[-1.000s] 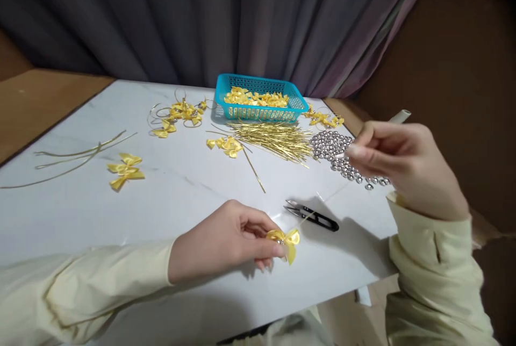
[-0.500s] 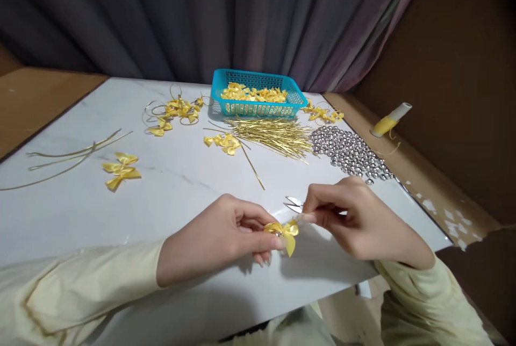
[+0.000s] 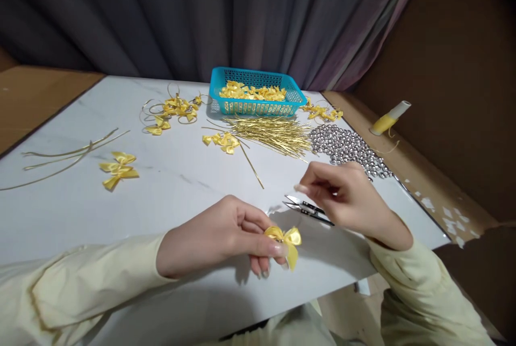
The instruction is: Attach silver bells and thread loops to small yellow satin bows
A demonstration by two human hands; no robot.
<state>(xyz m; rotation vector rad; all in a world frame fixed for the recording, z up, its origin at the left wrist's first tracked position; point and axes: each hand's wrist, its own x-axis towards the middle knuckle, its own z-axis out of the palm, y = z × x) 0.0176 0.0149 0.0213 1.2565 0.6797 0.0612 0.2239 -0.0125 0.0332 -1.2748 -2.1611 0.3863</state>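
Observation:
Near the table's front edge, my left hand (image 3: 226, 241) pinches a yellow ribbon bow (image 3: 293, 237) between thumb and fingers. A small silver bead at the bow's centre is partly hidden by my thumb. Up and to the right, my right hand (image 3: 342, 195) is closed in a pinch, thumb against forefinger. What it holds is too small to make out. Just below it on the table lie black-handled thread snips (image 3: 304, 207), blades apart and pointing left, their handles partly behind my hand.
A blue basket (image 3: 258, 108) of yellow bows stands at the back. Before it lie gold wire ties (image 3: 272, 136) and silver beads (image 3: 346, 147). More bows (image 3: 119, 170) and loose ties (image 3: 76, 151) lie left. A yellow thread spool (image 3: 389, 119) stands on the right ledge.
My right hand came down and left from the far end of a taut thread to the bow, then drew slightly up and away. My left hand kept the bow nearly in place.

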